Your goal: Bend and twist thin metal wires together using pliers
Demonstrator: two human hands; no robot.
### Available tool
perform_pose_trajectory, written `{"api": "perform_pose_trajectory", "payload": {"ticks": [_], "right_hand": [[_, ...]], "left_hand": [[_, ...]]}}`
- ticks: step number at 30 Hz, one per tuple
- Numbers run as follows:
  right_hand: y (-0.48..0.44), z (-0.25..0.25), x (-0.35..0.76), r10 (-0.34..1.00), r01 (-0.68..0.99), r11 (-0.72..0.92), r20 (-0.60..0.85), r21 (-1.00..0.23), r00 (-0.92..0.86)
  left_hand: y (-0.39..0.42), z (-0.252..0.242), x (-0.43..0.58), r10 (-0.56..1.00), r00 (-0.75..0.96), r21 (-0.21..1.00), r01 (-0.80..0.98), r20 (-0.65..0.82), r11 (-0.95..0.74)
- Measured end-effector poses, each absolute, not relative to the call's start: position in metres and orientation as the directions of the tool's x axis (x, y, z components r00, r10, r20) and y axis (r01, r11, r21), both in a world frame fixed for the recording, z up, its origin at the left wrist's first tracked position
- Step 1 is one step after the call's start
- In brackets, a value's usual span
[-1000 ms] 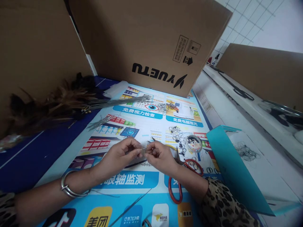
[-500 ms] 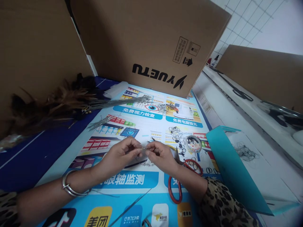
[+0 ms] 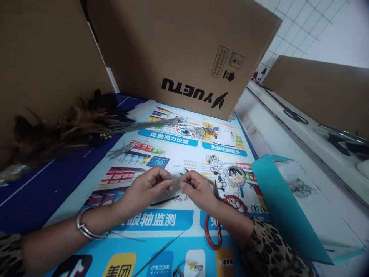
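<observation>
My left hand (image 3: pixel 150 187) is closed, thumb and forefinger pinched together. Opposite it, my right hand (image 3: pixel 199 191) pinches too, a small gap away. Something thin and pale or see-through shows between the fingertips, too small and blurred to name. Beneath the hands lie a few fine wire pieces (image 3: pixel 181 195). Red-handled scissors (image 3: pixel 220 231) rest partly under my right forearm, and a dark pointed tip with a yellow part pokes out behind that hand. Right of it are small black rings (image 3: pixel 221 184) and a round container (image 3: pixel 236 176) with a cartoon face.
A bundle of thin wires (image 3: pixel 147 124) and brown feathers (image 3: pixel 77 119) lie to the left. A large cardboard box (image 3: pixel 178 50) stands behind. At right, an open teal box (image 3: pixel 288 215) holds tangled wire (image 3: pixel 300 186). Long dark strands (image 3: pixel 161 250) lie in front.
My fingertips have drawn slightly apart, my right hand shifting a little to the right. More of the pale thing shows between them. The objects on the table have stayed put.
</observation>
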State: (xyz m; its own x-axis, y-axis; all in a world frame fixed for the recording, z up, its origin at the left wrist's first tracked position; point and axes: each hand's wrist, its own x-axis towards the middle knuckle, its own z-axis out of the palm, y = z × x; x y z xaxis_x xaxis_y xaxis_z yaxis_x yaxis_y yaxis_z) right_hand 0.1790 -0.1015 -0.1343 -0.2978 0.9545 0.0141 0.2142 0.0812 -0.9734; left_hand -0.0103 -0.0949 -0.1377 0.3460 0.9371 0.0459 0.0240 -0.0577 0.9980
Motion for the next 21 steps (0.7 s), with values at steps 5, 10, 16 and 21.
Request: {"api": "perform_pose_trajectory", "payload": {"ticks": [5,10,16,21], "right_hand": [[-0.1014,-0.1308,0.1772,0.955,0.209,0.073,0.008,-0.975,-0.297],[-0.1018,-0.1326,0.1761,0.957,0.163,0.067,0.018,-0.984,-0.289],[-0.1021,-0.1304,0.1756,0.954,0.183,0.073,0.015,-0.980,-0.299],[-0.1011,-0.1252,0.1748,0.957,0.223,0.089,0.021,-0.971,-0.290]], "left_hand": [[-0.0946,-0.1402,-0.0107,0.929,0.369,0.997,0.049,0.039,-0.061],[-0.0950,-0.1422,-0.0108,0.930,0.366,0.993,0.098,0.031,-0.071],[-0.0946,-0.1453,-0.0114,0.927,0.372,0.988,0.121,0.041,-0.092],[-0.0941,-0.1454,-0.0120,0.937,0.343,0.976,0.172,0.070,-0.136]]}}
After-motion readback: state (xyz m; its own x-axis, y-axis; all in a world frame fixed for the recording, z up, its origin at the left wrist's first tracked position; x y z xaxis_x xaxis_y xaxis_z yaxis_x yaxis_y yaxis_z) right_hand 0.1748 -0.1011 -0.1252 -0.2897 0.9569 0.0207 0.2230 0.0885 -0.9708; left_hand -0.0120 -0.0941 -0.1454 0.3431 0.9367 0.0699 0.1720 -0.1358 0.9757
